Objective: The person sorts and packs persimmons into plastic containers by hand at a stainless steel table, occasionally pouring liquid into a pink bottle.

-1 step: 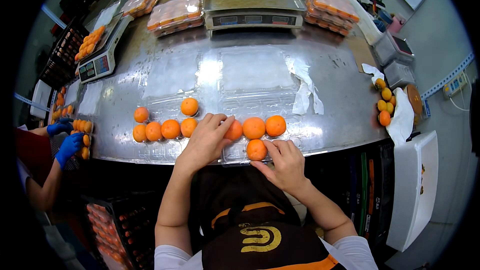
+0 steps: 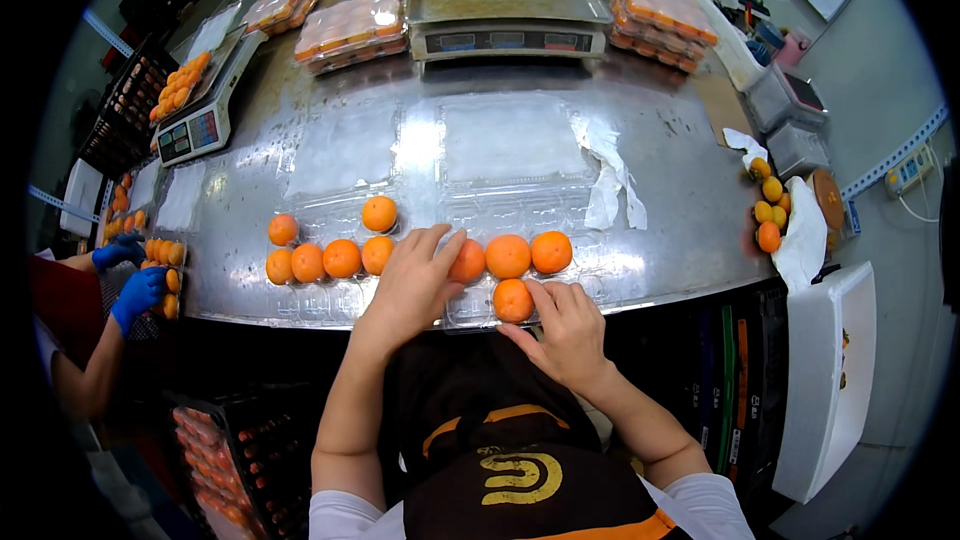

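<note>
Curving the left hand (image 2: 412, 275) against an orange-coloured fruit (image 2: 468, 262) and touching a nearer fruit (image 2: 513, 301) with the right hand (image 2: 567, 333) (both half-curled, firm grip impossible to tell), reaching over the clear tray (image 2: 468, 313) holding both fruits on the tabletop (image 2: 690, 240).

Fruit (image 2: 508, 256) orng, apron (image 2: 440, 480) dk brn w/ orng trim (image 2: 655, 524).

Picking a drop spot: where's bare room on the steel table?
Widest: steel table, right side, between torn white paper and loose fruit. Smaller: left, between the keypad scale and the left clear tray. Crowded: front edge, with left hand, right hand and orange fruit; back, with the wide scale and fruit packs.
</note>
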Demonstrator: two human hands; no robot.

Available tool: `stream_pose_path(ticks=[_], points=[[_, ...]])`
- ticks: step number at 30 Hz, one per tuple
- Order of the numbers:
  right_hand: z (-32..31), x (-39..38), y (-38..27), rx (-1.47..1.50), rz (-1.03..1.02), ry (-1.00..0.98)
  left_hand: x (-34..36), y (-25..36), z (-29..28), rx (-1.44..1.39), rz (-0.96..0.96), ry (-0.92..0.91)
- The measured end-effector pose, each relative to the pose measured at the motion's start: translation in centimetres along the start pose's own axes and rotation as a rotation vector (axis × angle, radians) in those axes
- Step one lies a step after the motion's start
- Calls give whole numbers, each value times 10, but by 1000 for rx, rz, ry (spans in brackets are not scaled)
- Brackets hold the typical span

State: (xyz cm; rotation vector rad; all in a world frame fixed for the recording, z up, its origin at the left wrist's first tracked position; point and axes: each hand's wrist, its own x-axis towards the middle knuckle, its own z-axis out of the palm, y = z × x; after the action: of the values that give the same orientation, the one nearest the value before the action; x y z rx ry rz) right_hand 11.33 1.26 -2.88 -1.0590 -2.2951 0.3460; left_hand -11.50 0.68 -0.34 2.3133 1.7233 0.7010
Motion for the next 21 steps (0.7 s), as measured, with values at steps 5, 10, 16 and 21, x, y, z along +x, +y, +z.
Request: stream_pose_path(ticks=[5, 10, 16, 21], points=[[11, 0, -6, 50, 69, 22, -27, 38, 19, -132, -113, 241], [19, -3, -14, 134, 46, 57, -58, 48, 71, -39, -128, 317], [32, -3, -15, 269, 26, 147, -61, 40, 89, 2, -139, 383], [35, -2, -15, 247, 38, 171, -65, 39, 96, 36, -155, 402]])
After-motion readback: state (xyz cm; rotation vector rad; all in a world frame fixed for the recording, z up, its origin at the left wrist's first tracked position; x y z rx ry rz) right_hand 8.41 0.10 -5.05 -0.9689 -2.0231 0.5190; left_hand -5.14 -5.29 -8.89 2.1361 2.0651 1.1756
